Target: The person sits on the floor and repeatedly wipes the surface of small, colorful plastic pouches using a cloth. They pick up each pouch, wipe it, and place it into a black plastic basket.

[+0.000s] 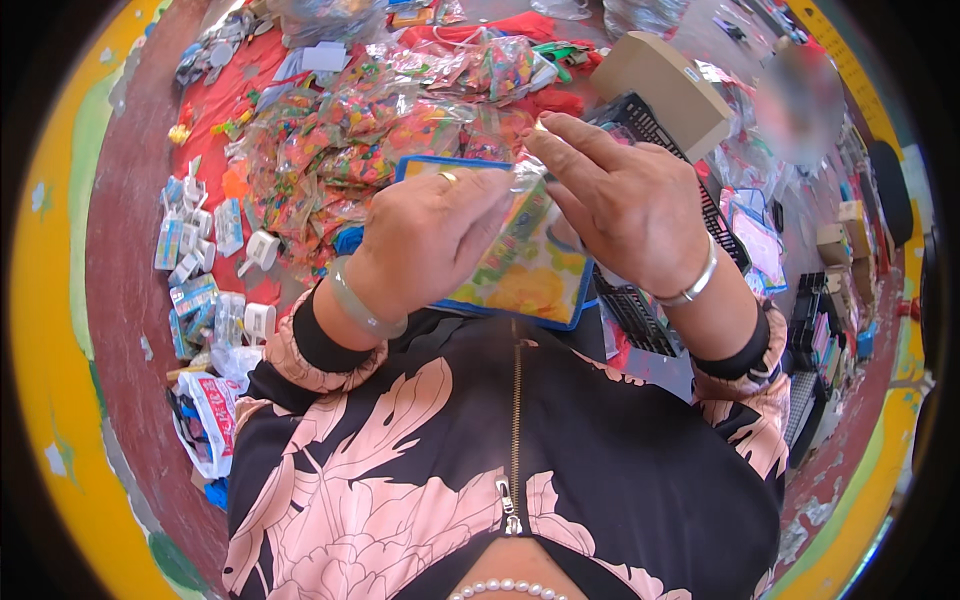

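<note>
Both my hands are raised over a blue-edged board [520,290] with a yellow and green printed face, which lies at my lap. A small crinkled piece of clear plastic [528,174] shows between the hands. My left hand [437,232], with a ring and a pale bangle, has its fingers pressed together at the plastic's left side. On the other side, my right hand [632,205] curls its fingers and thumb around the plastic; a silver bangle is on its wrist. The fingertips partly hide the plastic, and its contents cannot be made out.
Clear bags of small colourful pieces [340,150] are heaped ahead on a red sheet. White handled items [262,250] and a plastic carrier bag [212,420] are at left. A black crate [640,310], a cardboard box [662,92] and a blurred person [800,100] are at right.
</note>
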Available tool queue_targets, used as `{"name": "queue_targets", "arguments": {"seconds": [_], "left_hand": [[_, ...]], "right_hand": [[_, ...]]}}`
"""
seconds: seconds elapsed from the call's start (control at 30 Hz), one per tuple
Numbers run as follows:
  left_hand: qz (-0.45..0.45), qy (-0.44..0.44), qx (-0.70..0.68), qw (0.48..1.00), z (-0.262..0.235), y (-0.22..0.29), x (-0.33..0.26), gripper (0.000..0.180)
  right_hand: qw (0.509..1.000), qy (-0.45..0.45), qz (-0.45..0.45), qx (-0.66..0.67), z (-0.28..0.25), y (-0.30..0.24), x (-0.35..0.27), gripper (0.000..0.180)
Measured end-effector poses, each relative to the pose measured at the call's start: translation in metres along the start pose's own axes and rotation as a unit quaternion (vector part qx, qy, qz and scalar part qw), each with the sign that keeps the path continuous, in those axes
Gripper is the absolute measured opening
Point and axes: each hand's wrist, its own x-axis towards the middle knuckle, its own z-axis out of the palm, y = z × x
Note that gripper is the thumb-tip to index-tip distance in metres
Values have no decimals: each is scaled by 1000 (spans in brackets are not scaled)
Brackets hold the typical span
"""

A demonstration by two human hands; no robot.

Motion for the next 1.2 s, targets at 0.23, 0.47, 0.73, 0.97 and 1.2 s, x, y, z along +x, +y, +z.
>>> {"name": "queue_targets", "arguments": {"seconds": [0.23, 0.47, 0.73, 0.97, 1.2], "left_hand": [[27, -5, 26, 999, -23, 12, 29, 9], [-53, -10, -28, 998, -30, -11, 56, 8], [-213, 41, 52, 975, -16, -95, 28, 24], [-168, -106, 7, 980, 50, -101, -55, 14], [-144, -70, 45, 986, 67, -91, -68, 7]], "right_hand": [[999, 27, -18, -31, -16, 38, -12, 9], [1000, -7, 9, -7, -46, 53, -18, 4], [925, -175, 331, 69, -101, 189, -97, 20], [889, -170, 425, -4, -50, 249, -211, 24], [811, -111, 566, 95, 37, 305, -305, 28]]}}
